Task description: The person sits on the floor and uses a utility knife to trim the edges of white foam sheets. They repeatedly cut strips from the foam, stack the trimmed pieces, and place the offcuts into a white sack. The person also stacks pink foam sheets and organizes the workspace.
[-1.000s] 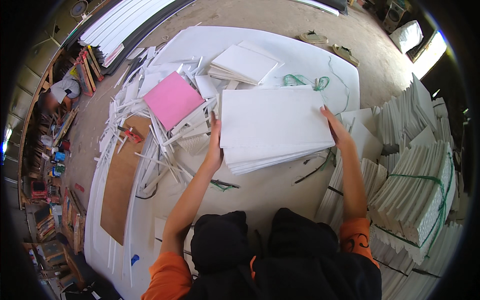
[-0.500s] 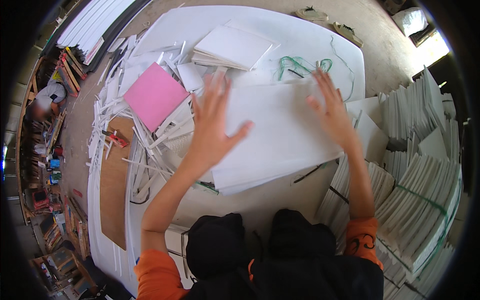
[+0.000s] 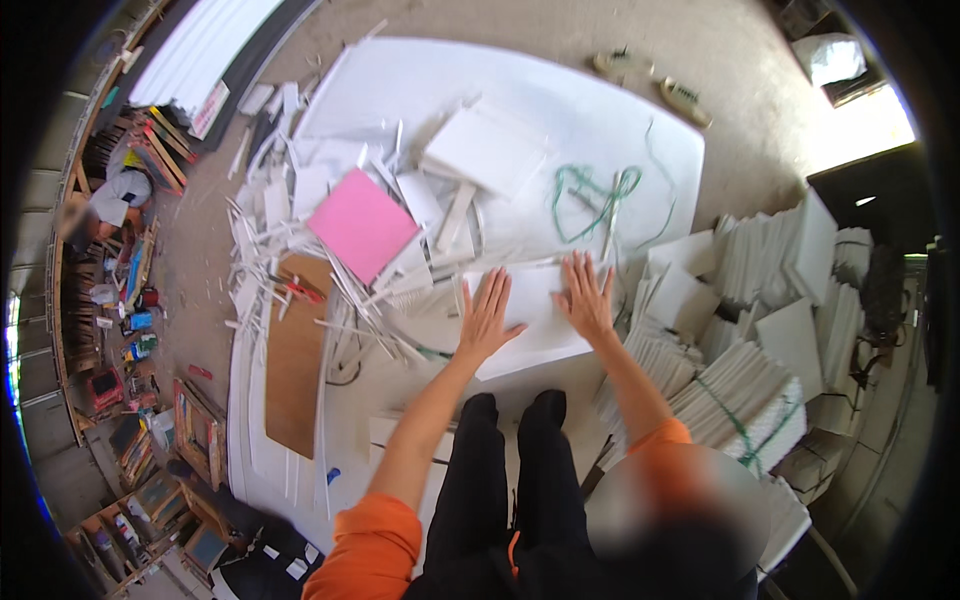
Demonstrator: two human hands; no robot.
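A stack of white sheets (image 3: pixel 535 335) lies in front of me. My left hand (image 3: pixel 487 315) rests flat on its left side, fingers stretched out toward the far edge. On the right side of the same stack lies my right hand (image 3: pixel 587 303), also open with its fingers extended. Neither hand grips anything. Beyond them and to the left is a pink square sheet (image 3: pixel 362 225) on top of white scraps. A smaller pile of white sheets (image 3: pixel 480 150) sits farther back. Tangled green string (image 3: pixel 590 205) lies beyond my right hand.
Bundles of white sheets (image 3: pixel 740 390), some tied with green string, stand at the right. White offcuts (image 3: pixel 268 235) and a brown board (image 3: pixel 295 370) with a red-handled tool (image 3: pixel 300 291) lie left. Shoes (image 3: pixel 683 102) are on the floor behind. Another person (image 3: pixel 120 195) is at far left.
My hands, blurred and raised over the sheets before, now lie flat on them and closer together. The view has pulled back, showing more of my legs and the bundles at right.
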